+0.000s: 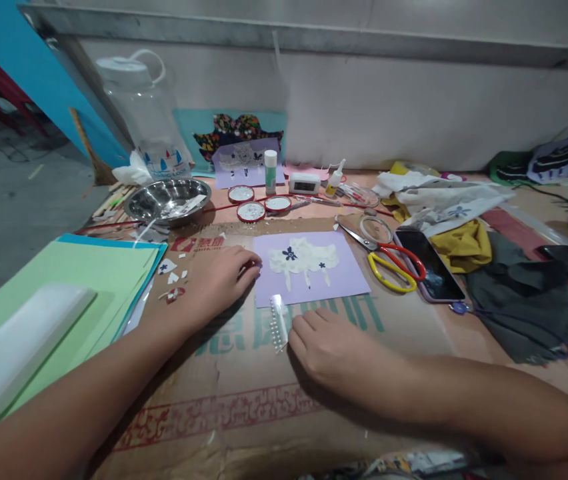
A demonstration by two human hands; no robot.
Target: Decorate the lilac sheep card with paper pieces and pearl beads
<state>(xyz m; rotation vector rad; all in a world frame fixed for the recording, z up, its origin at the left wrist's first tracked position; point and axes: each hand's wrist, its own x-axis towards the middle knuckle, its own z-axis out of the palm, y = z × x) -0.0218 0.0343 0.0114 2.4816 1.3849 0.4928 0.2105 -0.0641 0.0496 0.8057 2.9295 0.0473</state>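
Observation:
A light purple card (357, 283) lies on the cardboard, bearing a white fabric cutout (314, 257) with dark flower shapes and thin strips below. My left hand (227, 273) rests at the card's left edge, thumb and fingers drawn together; whatever is between the tips is hidden. Below the card my right hand (327, 343) is curled with its knuckles up. Its fingers come against a clear strip of small beads (278, 325), but the fingertips are out of sight. Small white scraps (173, 278) and a small reddish piece (174, 295) lie left of my left hand.
Scissors (384, 257) and a phone (429, 263) lie right of the card. Behind stand a glue stick (271, 172), small round lids (251, 211), a metal bowl (169, 200) and a clear jug (141, 117). Green sheets (109, 280) carry a white case (29, 340) at left.

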